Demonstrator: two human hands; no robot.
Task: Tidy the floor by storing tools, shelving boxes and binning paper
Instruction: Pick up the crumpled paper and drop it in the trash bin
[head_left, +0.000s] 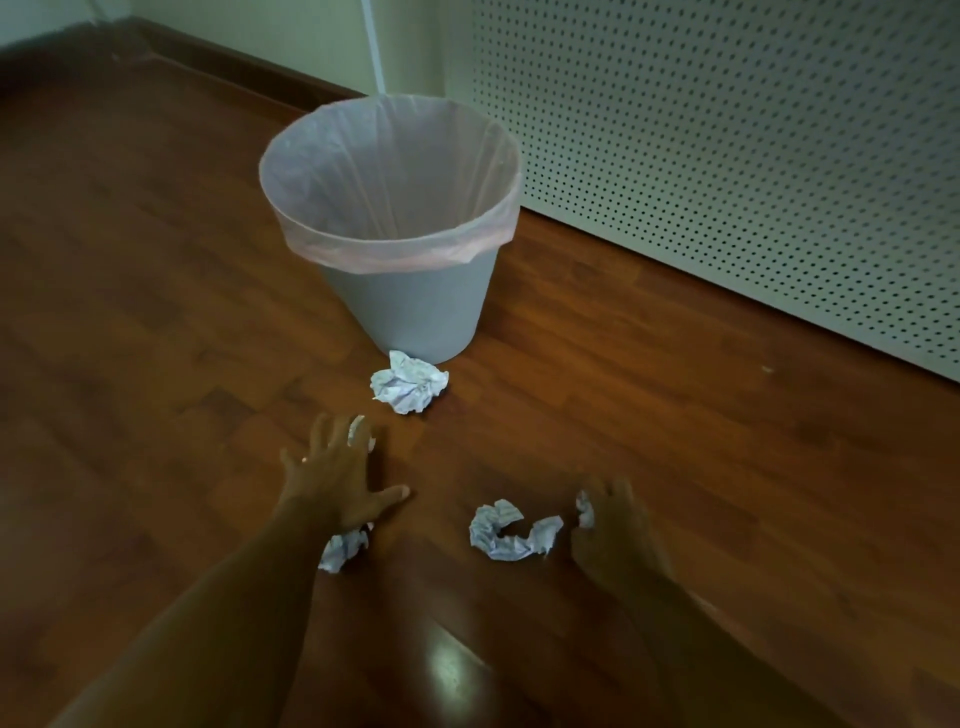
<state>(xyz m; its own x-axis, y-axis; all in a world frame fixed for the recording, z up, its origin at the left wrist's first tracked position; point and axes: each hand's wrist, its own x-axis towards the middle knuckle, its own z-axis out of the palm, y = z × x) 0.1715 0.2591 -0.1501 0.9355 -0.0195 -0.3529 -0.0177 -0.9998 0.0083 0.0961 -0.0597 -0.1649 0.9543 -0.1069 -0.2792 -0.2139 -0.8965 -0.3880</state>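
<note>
Bin (410, 306) x1 with pink liner on wood floor (156, 260), paper wads x5 in front, left hand (332, 478) spread over one, right hand (613, 530) blurred, grip unclear.

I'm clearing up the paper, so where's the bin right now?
In the head view the bin stands upright on the wooden floor, centre frame, beside the perforated white panel, with a crumpled paper ball at its base.
</note>
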